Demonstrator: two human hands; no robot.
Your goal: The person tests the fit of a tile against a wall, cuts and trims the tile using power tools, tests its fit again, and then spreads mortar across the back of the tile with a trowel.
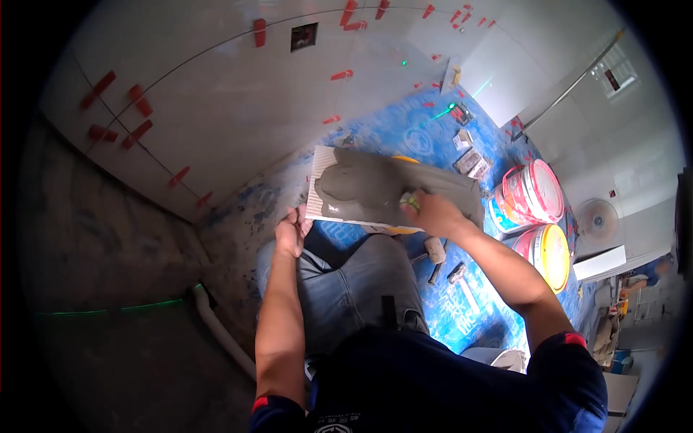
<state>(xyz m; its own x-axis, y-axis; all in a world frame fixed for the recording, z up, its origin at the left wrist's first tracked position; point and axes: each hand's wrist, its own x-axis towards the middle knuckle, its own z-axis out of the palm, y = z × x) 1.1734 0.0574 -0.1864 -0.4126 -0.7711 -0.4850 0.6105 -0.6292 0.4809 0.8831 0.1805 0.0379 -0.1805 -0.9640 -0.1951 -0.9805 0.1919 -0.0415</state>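
Observation:
A long tile (312, 197) with a ribbed, pale back lies across the space in front of my knees. Grey mortar (361, 184) covers most of it, leaving ribs bare at the left end. My left hand (290, 232) is closed on the tile's near left corner. Over the mortar, my right hand (433, 214) grips the greenish handle of a trowel (410, 202); its blade is hard to make out against the grey. Something yellow, partly hidden, shows beneath the tile.
Two buckets (534, 193) stand at the right on the blue floor. A mallet (434, 250) and a hammer (463, 280) lie by my right knee. A laser level (460, 113) glows green farther off. Red wedges (141, 101) sit in the wall-tile joints. A pipe (213, 317) runs at left.

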